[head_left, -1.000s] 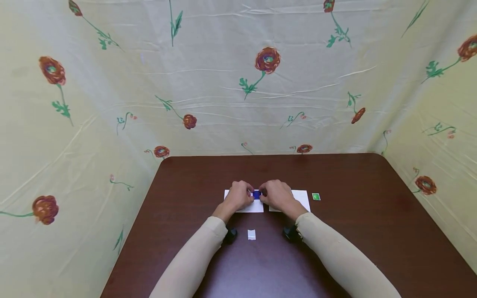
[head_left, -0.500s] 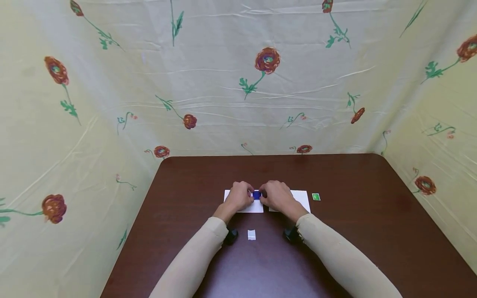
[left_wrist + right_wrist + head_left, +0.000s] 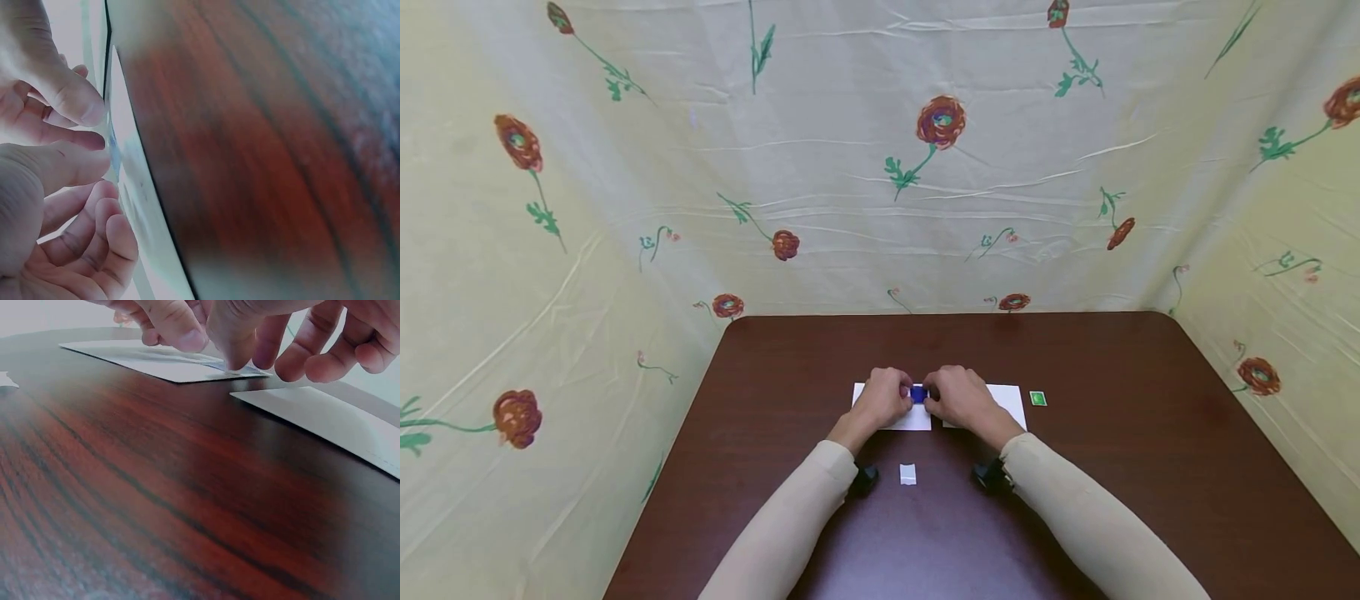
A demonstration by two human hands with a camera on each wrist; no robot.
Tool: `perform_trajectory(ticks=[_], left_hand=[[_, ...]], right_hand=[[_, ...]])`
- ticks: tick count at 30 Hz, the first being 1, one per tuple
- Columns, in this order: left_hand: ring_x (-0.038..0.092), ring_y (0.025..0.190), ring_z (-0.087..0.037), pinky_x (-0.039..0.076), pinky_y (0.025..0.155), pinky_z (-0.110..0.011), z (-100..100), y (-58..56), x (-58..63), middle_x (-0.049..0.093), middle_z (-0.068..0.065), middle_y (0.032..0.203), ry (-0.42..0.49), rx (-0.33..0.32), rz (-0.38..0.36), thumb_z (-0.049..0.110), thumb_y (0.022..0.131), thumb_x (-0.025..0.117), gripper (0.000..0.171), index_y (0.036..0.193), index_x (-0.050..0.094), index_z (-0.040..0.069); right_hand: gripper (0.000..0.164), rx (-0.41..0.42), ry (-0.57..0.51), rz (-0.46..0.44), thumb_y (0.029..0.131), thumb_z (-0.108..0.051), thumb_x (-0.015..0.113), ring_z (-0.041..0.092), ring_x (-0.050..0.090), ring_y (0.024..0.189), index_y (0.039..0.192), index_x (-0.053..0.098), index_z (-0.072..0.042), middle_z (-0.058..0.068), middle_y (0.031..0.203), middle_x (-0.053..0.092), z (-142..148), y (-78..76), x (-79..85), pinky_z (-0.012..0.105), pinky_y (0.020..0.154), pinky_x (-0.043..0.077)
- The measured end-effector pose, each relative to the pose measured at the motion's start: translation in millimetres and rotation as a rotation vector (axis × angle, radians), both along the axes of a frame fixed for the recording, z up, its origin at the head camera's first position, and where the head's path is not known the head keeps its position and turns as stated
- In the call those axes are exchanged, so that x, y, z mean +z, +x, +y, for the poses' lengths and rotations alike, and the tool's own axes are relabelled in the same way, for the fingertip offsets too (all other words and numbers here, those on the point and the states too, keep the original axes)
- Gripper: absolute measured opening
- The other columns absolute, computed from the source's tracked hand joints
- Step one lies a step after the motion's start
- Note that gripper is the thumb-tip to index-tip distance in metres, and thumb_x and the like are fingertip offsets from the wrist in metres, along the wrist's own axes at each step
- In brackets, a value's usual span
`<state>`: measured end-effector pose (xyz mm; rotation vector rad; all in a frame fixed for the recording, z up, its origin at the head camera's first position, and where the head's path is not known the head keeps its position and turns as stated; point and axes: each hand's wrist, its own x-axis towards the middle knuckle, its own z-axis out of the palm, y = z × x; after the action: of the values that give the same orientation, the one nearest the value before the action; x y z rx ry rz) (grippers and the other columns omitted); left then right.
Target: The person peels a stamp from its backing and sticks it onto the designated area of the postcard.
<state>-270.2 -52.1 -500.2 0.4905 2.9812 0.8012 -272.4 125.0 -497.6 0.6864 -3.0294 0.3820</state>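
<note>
Sleeves (image 3: 1097, 508) of pale cloth stretch over a dark wood-grain surface (image 3: 797, 346) as a person's left hand (image 3: 880, 398) and right hand (image 3: 958, 396), both with fingers bent, meet at opposite sides of a small blue square (image 3: 919, 395). Whether either hand pinches the square or merely presses it cannot be told. The square lies on the left white card (image 3: 912, 420), toward the surface's far edge; a right white card (image 3: 1009, 402) sits just beside it. Nearer the right edge lies a white-bordered green square (image 3: 1038, 398); closer to the near edge, a white slip (image 3: 907, 474).
</note>
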Motion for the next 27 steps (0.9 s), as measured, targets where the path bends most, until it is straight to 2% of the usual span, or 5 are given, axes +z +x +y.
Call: perform_trajectory(ticks=[6, 15, 22, 27], left_hand=[[0.06, 0.079, -0.017, 0.052, 0.069, -0.03, 0, 1.7, 9.5, 0.069, -0.006, 0.09, 0.014, 0.02, 0.007, 0.013, 0.084, 0.075, 0.025, 0.108, 0.074, 0.006], [0.067, 0.104, -0.024, 0.055, 0.09, -0.041, 4, 5.5, 23.8, 0.072, -0.01, 0.115, 0.0, 0.008, 0.059, 0.023, 0.086, 0.076, 0.038, 0.121, 0.07, 0.008], [0.06, 0.125, -0.027, 0.049, 0.103, -0.042, 10, 9.3, 35.8, 0.064, -0.01, 0.134, -0.012, -0.031, 0.1, 0.027, 0.086, 0.077, 0.052, 0.132, 0.063, 0.008], [0.054, 0.134, -0.027, 0.045, 0.108, -0.042, 16, 11.7, 37.5, 0.057, -0.009, 0.144, -0.034, -0.074, 0.103, 0.029, 0.086, 0.078, 0.062, 0.14, 0.056, 0.008]], right_hand=[[0.022, 0.014, -0.044, 0.078, 0.086, -0.03, 0.073, 0.013, 0.054, 0.067, 0.103, 0.078, -0.017, -0.001, 0.082, 0.068, 6, 1.2, 8.6, 0.032, 0.06, 0.048], [0.025, -0.048, -0.083, 0.034, 0.086, -0.029, 0.075, 0.014, 0.062, 0.078, 0.107, 0.077, -0.017, 0.0, 0.092, 0.072, 23, 1.4, 31.7, 0.033, 0.07, 0.055], [0.028, -0.09, -0.112, 0.011, 0.089, -0.031, 0.072, 0.019, 0.066, 0.088, 0.11, 0.077, -0.013, 0.004, 0.101, 0.074, 48, -0.6, 51.7, 0.04, 0.078, 0.057], [0.029, -0.126, -0.111, 0.006, 0.089, -0.031, 0.072, 0.02, 0.066, 0.086, 0.111, 0.076, -0.012, 0.006, 0.104, 0.075, 64, -0.1, 59.5, 0.04, 0.075, 0.057]])
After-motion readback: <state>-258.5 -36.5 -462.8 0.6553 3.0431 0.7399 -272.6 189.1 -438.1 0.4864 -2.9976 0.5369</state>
